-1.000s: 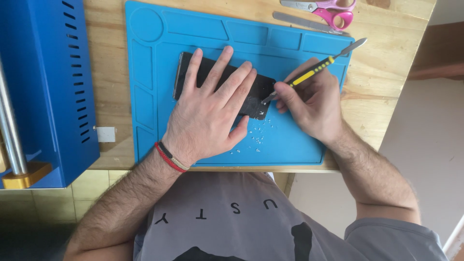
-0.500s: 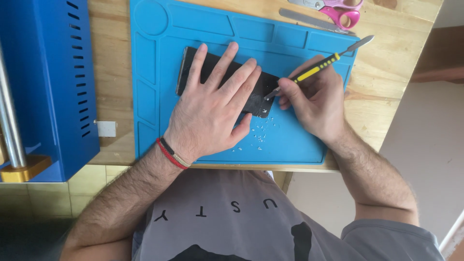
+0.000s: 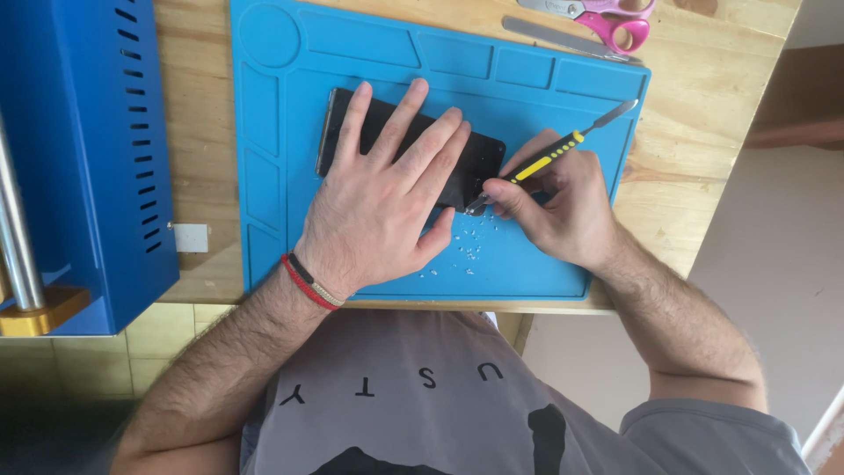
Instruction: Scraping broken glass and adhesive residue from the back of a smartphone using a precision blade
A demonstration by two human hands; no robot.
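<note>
A black phone (image 3: pixel 479 158) lies flat on a blue work mat (image 3: pixel 527 97). My left hand (image 3: pixel 382 198) presses down flat on it with fingers spread, covering most of it. My right hand (image 3: pixel 558 202) grips a thin metal pry tool (image 3: pixel 549 158) with a black and yellow handle. One metal tip of the tool touches the phone's near right corner; the other tip points up to the right. Small pale crumbs (image 3: pixel 470 246) are scattered on the mat just below that corner.
The mat sits on a wooden table (image 3: pixel 703 105). Pink-handled scissors (image 3: pixel 615 18) and a flat metal blade (image 3: pixel 563 37) lie at the far edge. A blue metal machine (image 3: pixel 79 149) with vent slots stands at the left, with a small white piece (image 3: pixel 191 237) beside it.
The view has shifted slightly. Both hands stay on the phone and tool in nearly the same pose, the tool tip still at the phone's corner.
</note>
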